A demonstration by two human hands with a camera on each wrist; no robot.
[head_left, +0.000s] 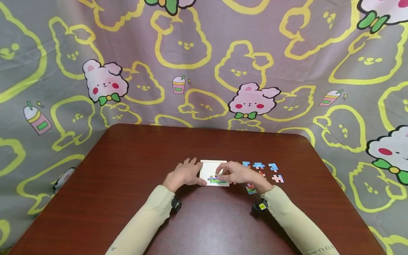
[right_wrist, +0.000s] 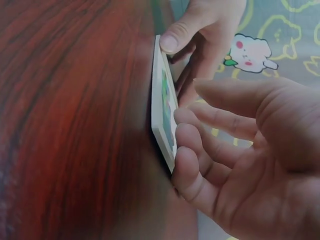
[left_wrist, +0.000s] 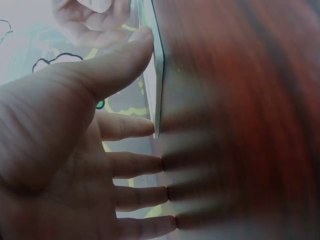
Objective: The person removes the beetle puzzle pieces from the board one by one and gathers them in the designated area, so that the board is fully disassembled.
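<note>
A white puzzle tray (head_left: pixel 208 167) lies on the table, with joined puzzle pieces (head_left: pixel 213 180) in green and red along its near side. My left hand (head_left: pixel 185 173) is at the tray's left side, its fingers spread and straight. In the left wrist view, its thumb (left_wrist: pixel 122 62) rests on the tray's edge. Over the tray's right part is my right hand (head_left: pixel 237 172), covering some of the pieces. The right wrist view shows its bent fingertips (right_wrist: pixel 186 162) at the tray's edge and surface, with the thumb held apart and no piece visible between.
To the right of the tray lie several loose puzzle pieces, among them a blue one (head_left: pixel 259 165), a pinkish one (head_left: pixel 278 178) and a green and red one (head_left: pixel 251 189) partly near the right forearm. A patterned curtain (head_left: pixel 197 81) hangs behind the brown table (head_left: pixel 153 148).
</note>
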